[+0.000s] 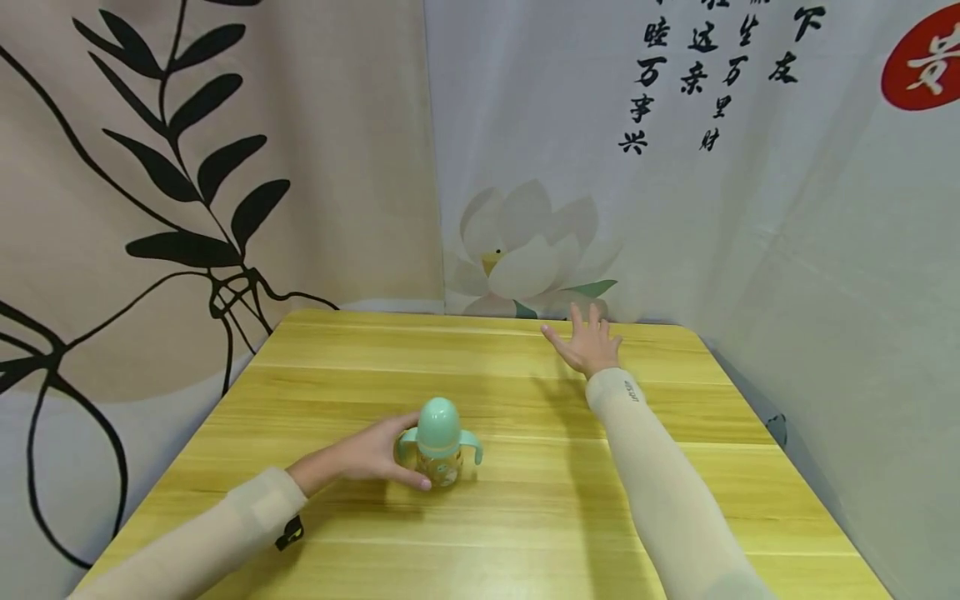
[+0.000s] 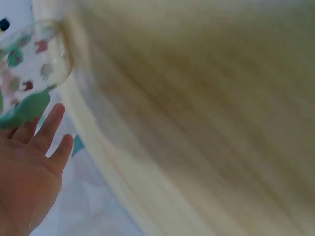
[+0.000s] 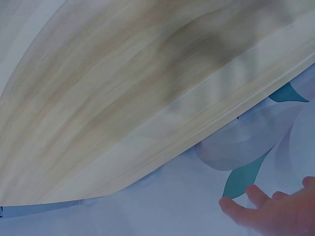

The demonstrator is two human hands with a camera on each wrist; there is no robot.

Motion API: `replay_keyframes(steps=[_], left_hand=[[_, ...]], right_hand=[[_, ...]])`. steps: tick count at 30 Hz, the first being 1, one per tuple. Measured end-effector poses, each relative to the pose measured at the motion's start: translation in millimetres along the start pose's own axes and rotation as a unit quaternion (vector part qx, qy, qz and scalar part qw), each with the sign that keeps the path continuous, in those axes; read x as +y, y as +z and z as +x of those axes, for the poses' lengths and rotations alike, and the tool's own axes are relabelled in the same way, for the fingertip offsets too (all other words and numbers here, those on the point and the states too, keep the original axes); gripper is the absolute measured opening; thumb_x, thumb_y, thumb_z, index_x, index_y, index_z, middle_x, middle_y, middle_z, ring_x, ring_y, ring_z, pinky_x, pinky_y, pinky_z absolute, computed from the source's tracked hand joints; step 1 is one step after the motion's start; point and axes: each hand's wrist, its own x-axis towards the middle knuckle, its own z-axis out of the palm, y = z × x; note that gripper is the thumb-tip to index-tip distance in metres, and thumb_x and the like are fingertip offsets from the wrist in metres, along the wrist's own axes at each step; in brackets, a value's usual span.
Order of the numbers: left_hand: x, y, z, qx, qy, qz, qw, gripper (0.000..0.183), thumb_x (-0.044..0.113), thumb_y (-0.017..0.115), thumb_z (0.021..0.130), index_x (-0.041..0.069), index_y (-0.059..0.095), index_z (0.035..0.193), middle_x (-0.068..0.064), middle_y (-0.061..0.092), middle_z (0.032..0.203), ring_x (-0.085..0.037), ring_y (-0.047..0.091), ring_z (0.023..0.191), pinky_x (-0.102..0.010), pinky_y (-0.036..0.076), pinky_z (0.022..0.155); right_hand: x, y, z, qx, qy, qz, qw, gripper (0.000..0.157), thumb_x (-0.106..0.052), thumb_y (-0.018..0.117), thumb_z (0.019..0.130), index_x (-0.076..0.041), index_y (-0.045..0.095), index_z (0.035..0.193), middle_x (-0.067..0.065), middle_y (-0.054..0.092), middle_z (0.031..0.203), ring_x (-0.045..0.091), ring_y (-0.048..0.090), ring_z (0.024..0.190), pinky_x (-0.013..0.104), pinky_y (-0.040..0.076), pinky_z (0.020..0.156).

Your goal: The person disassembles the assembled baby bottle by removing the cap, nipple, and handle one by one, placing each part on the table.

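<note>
A baby bottle point(image 1: 439, 446) with a mint-green domed cap and two green side handles stands upright toward the middle of the table. Its clear body point(image 2: 39, 56) carries small coloured prints in the left wrist view. My left hand point(image 1: 378, 454) is at its left side, thumb stretched across the lower front and the other fingers by the left handle. Those fingers look fairly straight in the left wrist view. My right hand point(image 1: 588, 343) reaches over the far part of the table with fingers spread and nothing in it; the right wrist view shows its fingers point(image 3: 236, 211) too.
The wooden table point(image 1: 480, 550) has rounded far corners. Behind it hangs a curtain point(image 1: 360, 167) printed with black leaves, a lotus flower and dark characters. A black strap piece point(image 1: 290, 533) hangs under my left cuff.
</note>
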Motion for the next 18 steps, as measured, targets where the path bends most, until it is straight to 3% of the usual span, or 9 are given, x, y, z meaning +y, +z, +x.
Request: replay_keyframes(steps=[9,18], left_hand=[[-7.6,11.0,3.8,0.040,-0.003,-0.009,0.9992,0.086,0.047,0.095,0.077,0.026,0.056,0.151,0.008,0.068,0.139,-0.027,0.059,0.137,-0.062,0.040,0.118],[3.0,2.6,13.7,0.074,-0.022,-0.036,0.9964,0.085,0.042,0.095,0.079,0.018,0.057,0.152,0.001,0.067,0.142,-0.033,0.056,0.139,-0.070,0.039,0.116]], right_hand=[[1,5.4,5,-0.006,-0.002,-0.005,1.000,0.100,-0.082,0.032,0.099,-0.014,0.015,0.171,0.027,0.004,0.175,0.063,0.025,0.150,0.087,0.015,0.114],[2,7.0,8,-0.011,-0.002,-0.008,1.000,0.097,-0.078,0.032,0.102,-0.013,0.014,0.171,0.027,0.002,0.175,0.063,0.022,0.151,0.087,0.012,0.114]])
